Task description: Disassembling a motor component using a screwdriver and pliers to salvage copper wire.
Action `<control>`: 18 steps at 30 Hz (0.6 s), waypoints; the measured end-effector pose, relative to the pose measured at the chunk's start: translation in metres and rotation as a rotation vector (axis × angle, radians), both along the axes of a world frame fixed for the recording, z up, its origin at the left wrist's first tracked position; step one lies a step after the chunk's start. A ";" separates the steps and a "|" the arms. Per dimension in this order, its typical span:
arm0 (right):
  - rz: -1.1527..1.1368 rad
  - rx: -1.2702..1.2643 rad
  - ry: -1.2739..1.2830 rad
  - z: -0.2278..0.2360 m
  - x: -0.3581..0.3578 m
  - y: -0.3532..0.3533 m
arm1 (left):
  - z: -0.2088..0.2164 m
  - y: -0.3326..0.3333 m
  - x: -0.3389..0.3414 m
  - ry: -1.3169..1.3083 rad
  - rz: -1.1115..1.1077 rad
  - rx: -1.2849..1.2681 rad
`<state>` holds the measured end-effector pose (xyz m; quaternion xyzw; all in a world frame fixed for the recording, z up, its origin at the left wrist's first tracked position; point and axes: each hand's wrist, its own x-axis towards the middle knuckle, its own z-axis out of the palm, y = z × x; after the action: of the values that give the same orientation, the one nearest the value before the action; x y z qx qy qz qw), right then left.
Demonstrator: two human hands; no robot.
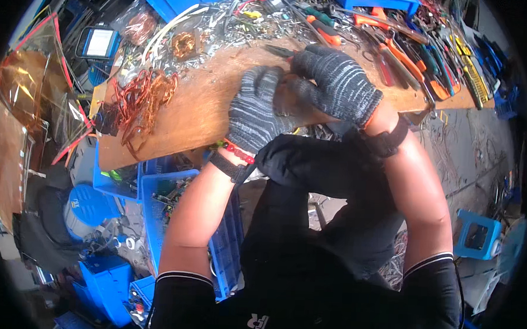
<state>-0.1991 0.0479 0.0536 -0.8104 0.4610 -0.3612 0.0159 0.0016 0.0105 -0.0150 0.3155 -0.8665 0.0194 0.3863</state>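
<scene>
My left hand [255, 108], in a grey-striped knit glove, is closed at the near edge of the wooden board [204, 100], its fingers bent together. Against its inner side is a blurred, dark brown piece [294, 98] whose kind I cannot make out. My right hand [340, 82], gloved alike, is closed round pliers [279, 50]; their dark jaws point left past its fingers, and the grip is hidden in the glove. The two hands are close together, with the brown piece between them. A heap of reddish copper strips [142, 103] lies left of my left hand.
Metal scraps [234, 31] and a copper coil [184, 45] lie along the board's far side. Orange-handled tools [403, 56] crowd the far right. Blue crates [156, 189] stand below left, a blue stool [477, 234] at right. A phone [98, 42] is at far left.
</scene>
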 end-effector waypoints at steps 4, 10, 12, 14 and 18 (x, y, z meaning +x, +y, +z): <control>-0.092 0.182 0.252 0.014 0.009 -0.005 | 0.003 0.003 0.006 -0.015 0.056 0.237; -0.030 0.229 0.240 0.009 0.000 -0.004 | -0.002 0.002 0.009 0.116 -0.038 0.217; -0.019 0.258 0.201 0.007 -0.004 -0.005 | -0.003 0.000 0.008 0.150 -0.059 0.205; -0.103 0.406 0.383 0.025 0.009 0.004 | -0.003 0.001 0.013 0.178 -0.075 0.194; -0.133 0.303 0.411 0.022 0.017 0.026 | -0.002 0.007 0.014 0.228 -0.081 0.226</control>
<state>-0.1823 0.0741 0.0754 -0.8230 0.5558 -0.1159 0.0193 0.0153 0.0177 -0.0167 0.3219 -0.8257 -0.1297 0.4447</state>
